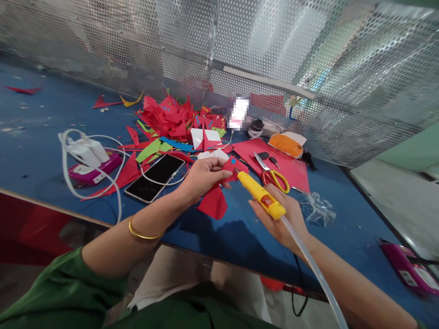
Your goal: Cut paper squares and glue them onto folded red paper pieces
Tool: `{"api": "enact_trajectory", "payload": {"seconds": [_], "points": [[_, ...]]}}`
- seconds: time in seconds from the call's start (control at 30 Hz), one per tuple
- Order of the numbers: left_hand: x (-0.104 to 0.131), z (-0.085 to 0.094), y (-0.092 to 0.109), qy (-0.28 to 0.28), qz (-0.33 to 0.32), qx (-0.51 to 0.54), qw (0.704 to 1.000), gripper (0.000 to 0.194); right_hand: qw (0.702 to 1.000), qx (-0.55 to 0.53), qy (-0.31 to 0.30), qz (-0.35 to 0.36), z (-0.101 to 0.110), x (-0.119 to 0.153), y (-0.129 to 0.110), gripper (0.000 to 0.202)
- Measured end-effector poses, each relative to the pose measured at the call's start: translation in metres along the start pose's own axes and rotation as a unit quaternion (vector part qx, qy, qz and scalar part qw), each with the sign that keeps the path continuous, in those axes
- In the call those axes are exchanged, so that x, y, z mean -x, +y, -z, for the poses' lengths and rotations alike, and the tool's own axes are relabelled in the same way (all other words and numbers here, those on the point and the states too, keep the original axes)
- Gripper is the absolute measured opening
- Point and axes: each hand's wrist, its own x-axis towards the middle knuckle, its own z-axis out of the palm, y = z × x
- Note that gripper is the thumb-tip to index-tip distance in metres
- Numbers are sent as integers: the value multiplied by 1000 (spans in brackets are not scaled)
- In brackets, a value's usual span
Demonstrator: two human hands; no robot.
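Note:
My left hand [209, 176] pinches a piece of red paper [240, 165] with a small blue square [233, 161] on it. In my right hand [286, 214] is a yellow hot glue gun [259, 194], its metal tip pointing at the red paper. A clear glue stick [308, 260] trails from the gun's back end. Below my left hand another red paper shape [214, 203] hangs or lies; I cannot tell whether it joins the held piece. Scissors [274, 176] with yellow and red handles lie just beyond my right hand.
A phone [156, 176] with a white cable lies left, near a purple power strip [94, 169] with white adapters. Red scraps [168, 116] heap up behind. Red sheet [291, 160], orange piece [286, 144] and crumpled clear plastic [318, 208] lie right. Perforated metal [171, 45] closes the back.

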Motion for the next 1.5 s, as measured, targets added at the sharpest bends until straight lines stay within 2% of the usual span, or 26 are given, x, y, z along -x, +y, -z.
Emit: {"api": "enact_trajectory", "payload": {"seconds": [0.67, 1.5], "points": [[0, 0, -2, -7, -15, -35, 999, 22, 997, 75, 30, 23, -4, 0, 1, 31], [-1, 0, -2, 5, -8, -42, 999, 17, 996, 81, 39, 11, -5, 1, 0, 32]]}}
